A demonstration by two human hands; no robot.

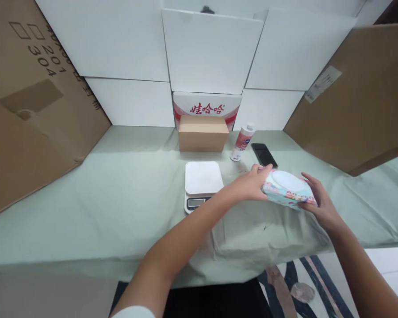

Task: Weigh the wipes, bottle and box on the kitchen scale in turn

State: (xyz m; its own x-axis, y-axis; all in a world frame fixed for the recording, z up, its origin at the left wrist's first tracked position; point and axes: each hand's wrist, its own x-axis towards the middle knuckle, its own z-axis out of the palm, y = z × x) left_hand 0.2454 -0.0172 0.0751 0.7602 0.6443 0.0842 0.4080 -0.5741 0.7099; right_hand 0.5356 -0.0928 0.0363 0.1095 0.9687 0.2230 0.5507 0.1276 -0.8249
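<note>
Both my hands hold a soft pack of wet wipes with a white oval lid and a colourful printed wrapper, just above the pale green tablecloth. My left hand grips its left end. My right hand grips its right end. A white kitchen scale with a small display lies just left of my left hand. Behind the pack stand a white bottle with a red label and a black phone lying flat.
A small brown cardboard box sits at the back centre in front of a red-and-white printed carton. Large cardboard sheets lean at left and right. White panels form the back wall. The table's front edge drops to a patterned floor.
</note>
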